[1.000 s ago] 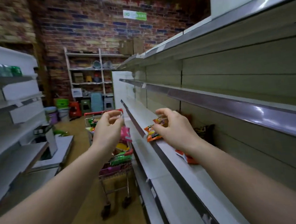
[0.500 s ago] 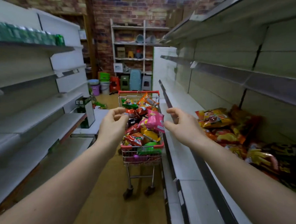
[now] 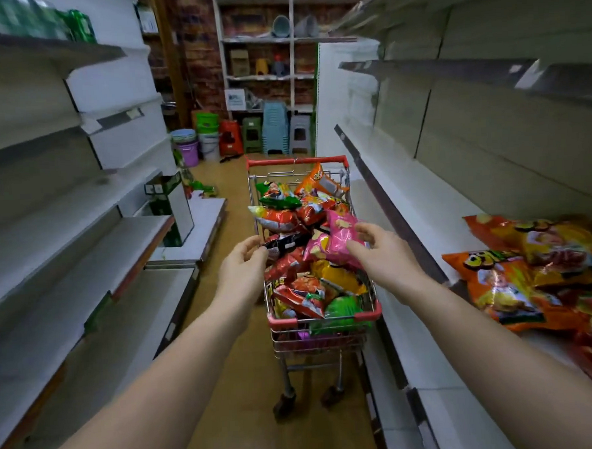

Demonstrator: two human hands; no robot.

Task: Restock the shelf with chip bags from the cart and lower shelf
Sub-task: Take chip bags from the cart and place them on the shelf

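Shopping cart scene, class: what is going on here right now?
A person reaches both hands over a small cart heaped with chip bags. The right hand touches a pink bag on top; the left hand is at a dark bag. Orange bags already lie on the shelf to the right.

A glossy pink chip bag (image 3: 340,242) is seen beside the right hand's fingers (image 3: 355,247), a black bag (image 3: 283,242) at the left hand's fingertips (image 3: 254,248); beyond them, a red-rimmed silver cart (image 3: 296,161) is heaped with red, green, orange packets.
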